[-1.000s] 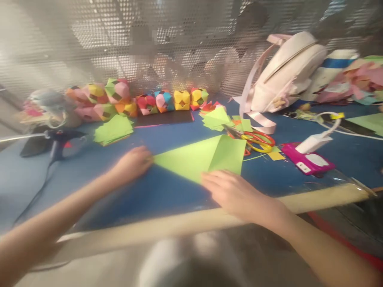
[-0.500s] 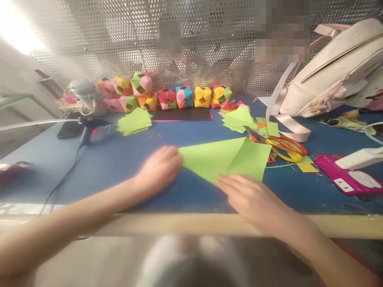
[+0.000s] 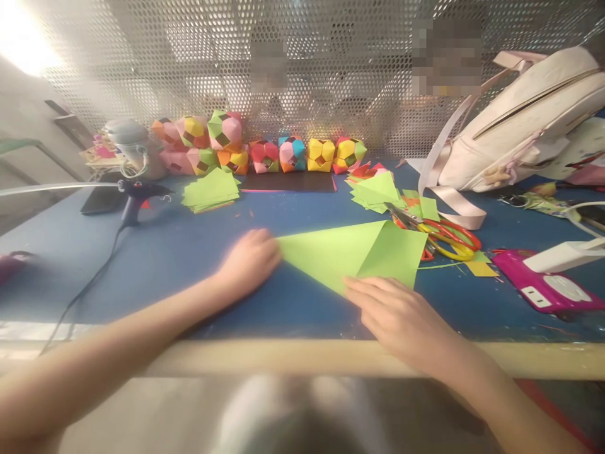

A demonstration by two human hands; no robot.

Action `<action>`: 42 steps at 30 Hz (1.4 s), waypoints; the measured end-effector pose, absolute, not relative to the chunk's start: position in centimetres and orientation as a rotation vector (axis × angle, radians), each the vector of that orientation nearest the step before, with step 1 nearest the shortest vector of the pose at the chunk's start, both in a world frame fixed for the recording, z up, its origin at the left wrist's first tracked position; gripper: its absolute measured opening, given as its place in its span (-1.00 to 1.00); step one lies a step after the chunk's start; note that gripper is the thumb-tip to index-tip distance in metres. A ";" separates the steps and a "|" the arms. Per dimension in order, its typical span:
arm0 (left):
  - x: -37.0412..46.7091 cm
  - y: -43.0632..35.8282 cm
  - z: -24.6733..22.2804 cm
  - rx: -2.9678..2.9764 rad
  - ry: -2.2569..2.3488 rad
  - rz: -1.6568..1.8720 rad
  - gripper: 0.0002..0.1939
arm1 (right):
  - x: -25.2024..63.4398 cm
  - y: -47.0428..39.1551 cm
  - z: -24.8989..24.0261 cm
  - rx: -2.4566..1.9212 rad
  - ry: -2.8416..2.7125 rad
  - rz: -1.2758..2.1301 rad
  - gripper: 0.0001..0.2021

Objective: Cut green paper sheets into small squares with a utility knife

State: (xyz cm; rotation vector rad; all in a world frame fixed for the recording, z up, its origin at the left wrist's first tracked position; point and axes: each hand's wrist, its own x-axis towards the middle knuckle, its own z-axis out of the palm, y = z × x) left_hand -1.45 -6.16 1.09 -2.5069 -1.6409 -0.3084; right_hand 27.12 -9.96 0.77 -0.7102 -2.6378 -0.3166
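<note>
A sheet of light green paper lies on the blue table, with one part folded over so that a diagonal edge shows on its right side. My left hand is closed at the sheet's pointed left corner, its fingertips mostly hidden. Flat on the lower edge of the same paper rests my right hand, fingers stretched out and side by side. Close to the sheet's right edge are scissors with red and yellow handles.
Folded paper balls line the back by a perforated metal screen. Green paper stacks lie before them. At left is a glue gun with its cord; at right, a magenta power strip and a pale backpack. People show blurred behind the screen.
My left hand and the paper's left corner appear shifted slightly left. The right hand stays pressed on the paper. The whole view has moved a little.
</note>
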 end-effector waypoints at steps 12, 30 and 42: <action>0.6 -8.8 3.0 -2.486 -1.669 0.146 -0.62 | 27.0 -10.0 0.5 -0.756 -2.571 -0.253 -0.62; 1.1 -10.2 2.6 -2.535 -1.623 0.060 -0.58 | 27.1 -9.8 0.2 -0.746 -2.551 -0.268 -0.63; 1.8 -8.5 3.4 -2.402 -1.625 0.208 -0.64 | 26.9 -9.9 0.8 -0.783 -2.567 -0.191 -0.64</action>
